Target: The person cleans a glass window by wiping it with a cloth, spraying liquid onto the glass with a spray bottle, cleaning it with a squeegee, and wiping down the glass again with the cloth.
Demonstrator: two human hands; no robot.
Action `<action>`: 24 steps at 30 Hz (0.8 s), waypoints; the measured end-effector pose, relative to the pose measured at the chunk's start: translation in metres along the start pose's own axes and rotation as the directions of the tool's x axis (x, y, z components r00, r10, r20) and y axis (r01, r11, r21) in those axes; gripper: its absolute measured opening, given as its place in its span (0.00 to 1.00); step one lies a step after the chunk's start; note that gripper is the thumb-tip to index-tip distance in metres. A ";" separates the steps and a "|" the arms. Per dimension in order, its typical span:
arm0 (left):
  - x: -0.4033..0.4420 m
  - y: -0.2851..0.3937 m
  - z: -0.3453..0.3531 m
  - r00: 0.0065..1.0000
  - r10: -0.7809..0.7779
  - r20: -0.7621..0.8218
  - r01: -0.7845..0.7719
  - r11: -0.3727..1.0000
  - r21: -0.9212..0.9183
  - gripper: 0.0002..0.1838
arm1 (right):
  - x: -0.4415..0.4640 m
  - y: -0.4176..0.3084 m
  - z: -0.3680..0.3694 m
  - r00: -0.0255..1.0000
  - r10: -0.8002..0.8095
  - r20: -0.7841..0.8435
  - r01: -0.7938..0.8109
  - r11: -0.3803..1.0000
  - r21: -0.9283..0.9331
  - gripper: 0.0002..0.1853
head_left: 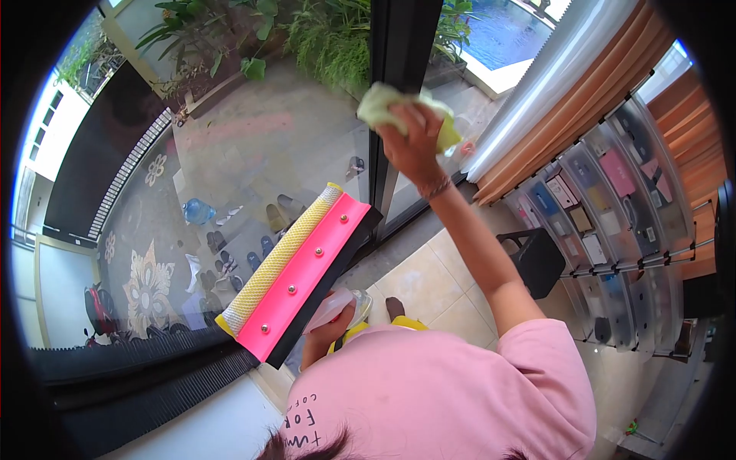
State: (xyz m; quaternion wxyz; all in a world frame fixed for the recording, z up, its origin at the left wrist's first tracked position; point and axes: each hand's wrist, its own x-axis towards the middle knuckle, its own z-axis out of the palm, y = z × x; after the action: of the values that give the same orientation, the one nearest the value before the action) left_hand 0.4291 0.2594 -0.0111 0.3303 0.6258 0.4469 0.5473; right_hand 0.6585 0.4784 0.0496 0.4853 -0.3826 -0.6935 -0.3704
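Right hand (414, 142) closed round cloth (376, 107); left hand (333, 326), grip unclear, below squeegee (303, 274), lengthwise toward upper right, blade (326, 289) to lower right.

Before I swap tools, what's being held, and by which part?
The right hand holds the yellow-green cloth by its bunched middle. The left hand is partly behind the pink squeegee; its hold can't be told.

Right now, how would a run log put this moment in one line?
right hand: cloth at dark frame | left hand: at translucent item, grip partly hidden | pink squeegee: near left hand
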 end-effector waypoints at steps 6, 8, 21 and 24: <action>-0.007 -0.011 -0.011 0.975 0.063 0.215 -0.080 0.994 0.072 0.17 | -0.128 -0.016 0.017 0.977 -0.019 0.213 0.001 0.996 0.084 0.11; -0.008 -0.009 -0.006 0.981 0.026 0.191 -0.038 0.998 0.055 0.15 | -0.152 -0.024 0.017 0.965 0.005 0.261 -0.026 0.997 0.078 0.11; -0.007 -0.023 -0.001 0.954 0.120 0.276 -0.115 0.993 -0.034 0.23 | 0.055 0.017 -0.023 0.995 -0.101 -0.028 0.101 0.995 0.007 0.11; -0.020 -0.041 0.004 0.971 -0.111 0.212 0.077 0.983 0.165 0.14 | 0.137 0.032 -0.028 0.966 -0.158 -0.206 0.153 0.987 -0.039 0.10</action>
State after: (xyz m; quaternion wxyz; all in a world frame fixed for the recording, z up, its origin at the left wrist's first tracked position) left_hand 0.4244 0.2571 -0.0563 0.3536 0.6845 0.4781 0.4217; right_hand 0.6657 0.4911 0.1924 0.5204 -0.2914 -0.6623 -0.4534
